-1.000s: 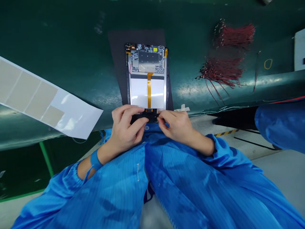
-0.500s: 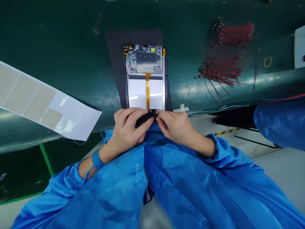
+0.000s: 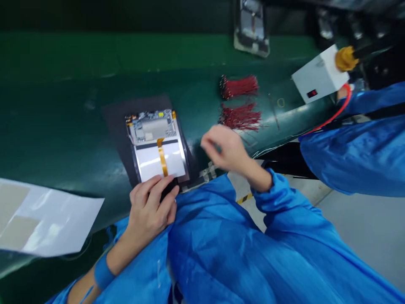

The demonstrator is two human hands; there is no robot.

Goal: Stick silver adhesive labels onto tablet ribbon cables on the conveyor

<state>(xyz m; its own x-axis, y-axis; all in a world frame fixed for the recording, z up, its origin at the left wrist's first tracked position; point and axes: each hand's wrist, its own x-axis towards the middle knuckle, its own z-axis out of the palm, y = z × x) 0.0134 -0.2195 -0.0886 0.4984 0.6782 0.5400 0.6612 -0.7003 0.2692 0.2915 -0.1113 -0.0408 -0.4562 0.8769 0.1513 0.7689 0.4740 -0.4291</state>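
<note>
The tablet [image 3: 146,164] lies on the dark mat [image 3: 118,120]; the left hand [image 3: 153,209] rests loose fingers on its near edge, best kept gentle by the gold strip [image 3: 162,158]; the right hand [image 3: 227,147] is curled, too blurry to tell if it holds anything

Opened tablet [image 3: 153,147] lies on mat [image 3: 115,124], by the workbench's [image 3: 57,143] near edge; mat extends past it left and behind. Left hand [image 3: 155,207] at the tablet's near end, touching. Right hand [image 3: 226,147] right of the tablet, in front of near wire bundle [image 3: 242,117]. Far wire bundle [image 3: 242,87] directly behind that one. Further right, in order: single wire [image 3: 274,112], loop [image 3: 281,102], box [image 3: 316,78]. Second device [image 3: 252,25] behind both bundles, toward far edge. Patch sheet [image 3: 69,219] at near edge, left of the tablet.
</note>
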